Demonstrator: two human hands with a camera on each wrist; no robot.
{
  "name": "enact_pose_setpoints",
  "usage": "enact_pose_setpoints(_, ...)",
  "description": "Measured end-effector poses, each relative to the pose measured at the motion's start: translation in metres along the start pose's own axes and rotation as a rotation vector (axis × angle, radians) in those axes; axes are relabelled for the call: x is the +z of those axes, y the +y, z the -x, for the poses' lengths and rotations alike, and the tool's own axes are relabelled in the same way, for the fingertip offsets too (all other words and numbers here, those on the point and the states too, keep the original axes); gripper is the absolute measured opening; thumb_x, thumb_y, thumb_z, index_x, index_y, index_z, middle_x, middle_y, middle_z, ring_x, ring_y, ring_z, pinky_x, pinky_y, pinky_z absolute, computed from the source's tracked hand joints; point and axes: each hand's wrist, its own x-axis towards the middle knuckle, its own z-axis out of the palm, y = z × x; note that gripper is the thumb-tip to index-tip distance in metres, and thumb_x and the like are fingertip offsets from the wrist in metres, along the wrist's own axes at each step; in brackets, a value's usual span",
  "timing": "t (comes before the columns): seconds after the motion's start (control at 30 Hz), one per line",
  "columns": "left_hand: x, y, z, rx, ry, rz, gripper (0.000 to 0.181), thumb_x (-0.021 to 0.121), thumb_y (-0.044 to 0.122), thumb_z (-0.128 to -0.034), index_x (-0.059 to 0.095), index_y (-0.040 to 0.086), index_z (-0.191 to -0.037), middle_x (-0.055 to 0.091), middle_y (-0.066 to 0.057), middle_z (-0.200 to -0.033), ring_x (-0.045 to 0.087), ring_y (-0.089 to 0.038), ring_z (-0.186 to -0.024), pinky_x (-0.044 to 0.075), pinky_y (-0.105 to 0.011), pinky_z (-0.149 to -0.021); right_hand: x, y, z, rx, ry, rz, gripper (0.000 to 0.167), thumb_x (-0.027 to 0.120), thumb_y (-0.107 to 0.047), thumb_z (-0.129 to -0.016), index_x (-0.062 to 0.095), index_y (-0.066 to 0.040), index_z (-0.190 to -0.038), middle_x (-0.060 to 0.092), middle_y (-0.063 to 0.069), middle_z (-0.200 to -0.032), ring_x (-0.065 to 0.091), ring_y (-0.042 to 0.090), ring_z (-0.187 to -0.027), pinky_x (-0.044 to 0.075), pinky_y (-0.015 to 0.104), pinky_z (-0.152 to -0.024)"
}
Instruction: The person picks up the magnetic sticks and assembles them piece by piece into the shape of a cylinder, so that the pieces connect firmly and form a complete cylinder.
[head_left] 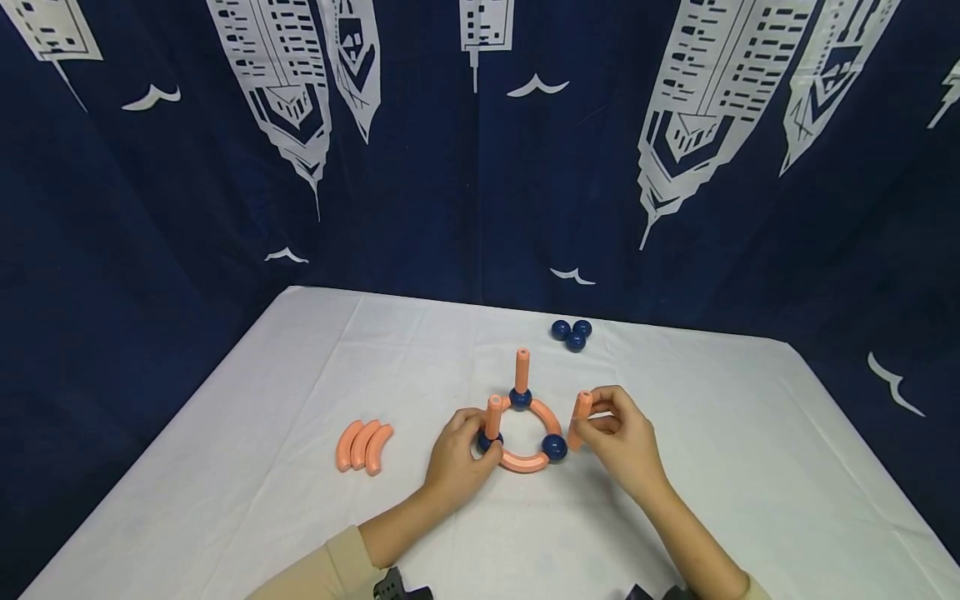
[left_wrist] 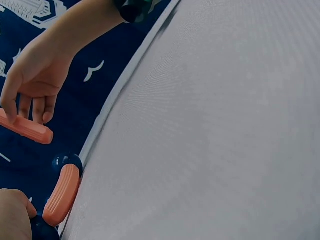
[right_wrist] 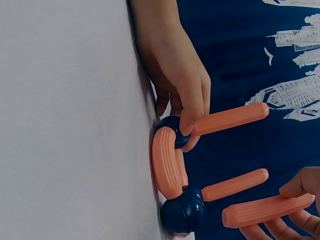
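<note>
Nearest to me, my left hand (head_left: pixel 459 458) holds with curled fingers the glossy dark-blue left ball (head_left: pixel 483 443) of a ring of curved, ribbed orange plastic-looking bars (head_left: pixel 525 463); one straight orange rod (head_left: pixel 493 417) stands on this ball. My right hand (head_left: pixel 628 440) pinches a second straight orange rod (head_left: pixel 581 417), slightly tilted, just beside the dark-blue right ball (head_left: pixel 554 447) but apart from it. If I would push at a slant, I think the right ball could roll and the joints open, because only the left side is held. To the left lie three loose curved orange bars (head_left: pixel 357 446); farther, the dark-blue far ball (head_left: pixel 521 399) carries its upright orange rod (head_left: pixel 522 371); farthest rest three loose dark-blue balls (head_left: pixel 575 342)
</note>
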Motion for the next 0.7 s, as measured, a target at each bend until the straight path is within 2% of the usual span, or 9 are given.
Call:
enact_pose_setpoints(0.37, 0.000, -0.001, 0.000, 0.002, -0.005, -0.003, 0.016, 0.066, 0.015, -0.0824, 0.068, 0.010, -0.097, 0.060, -0.003, -0.110, 0.059, -0.019, -0.100, 0.048, -0.038, -0.087, 0.007, 0.000, -0.001, 0.004, 0.001, -0.013, 0.030, 0.072, -0.001, -0.083, 0.057, -0.007, -0.108, 0.065, 0.012, -0.102, 0.067, 0.024, -0.088, 0.053, 0.024, -0.068)
enact_pose_setpoints(0.7, -0.001, 0.000, 0.000, -0.001, -0.015, 0.003, 0.018, 0.065, 0.015, -0.0830, 0.068, 0.009, -0.099, 0.060, -0.004, -0.111, 0.059, -0.020, -0.102, 0.048, -0.040, -0.088, 0.012, 0.005, -0.001, -0.042, 0.004, -0.016, 0.030, 0.073, 0.000, -0.082, 0.058, -0.007, -0.107, 0.065, 0.011, -0.100, 0.068, 0.020, -0.086, 0.053, 0.024, -0.068)
